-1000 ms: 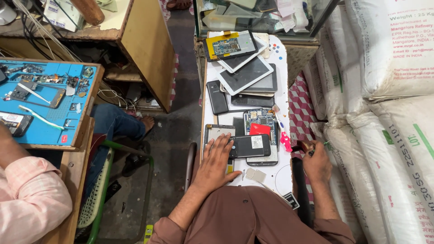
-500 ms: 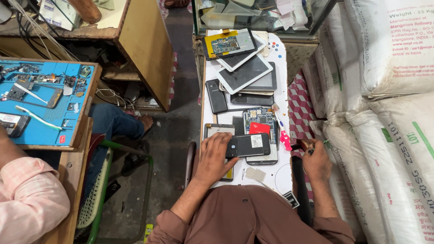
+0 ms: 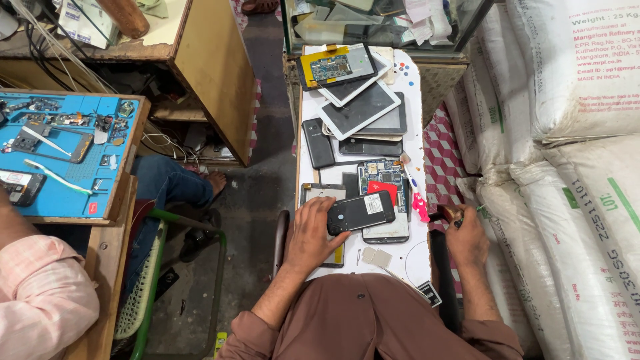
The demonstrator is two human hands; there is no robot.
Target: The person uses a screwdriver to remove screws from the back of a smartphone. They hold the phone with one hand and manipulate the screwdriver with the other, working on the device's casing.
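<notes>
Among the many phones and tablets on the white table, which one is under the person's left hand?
The black phone lying crosswise at the near end: the left hand grips its left end. The tablets and the other black phone lie farther away, untouched.

Glossy black plastic phone (image 3: 360,213); smooth white table (image 3: 417,257); blue matt mat (image 3: 63,193).

A black phone (image 3: 361,213) lies back-up and crosswise on the white table (image 3: 419,257).

Cramped phone repair shop, white bench (image 3: 413,257) strewn with opened phones and tablets (image 3: 358,110), blue repair mat (image 3: 63,190) left, stacked sacks (image 3: 567,187) right
</notes>
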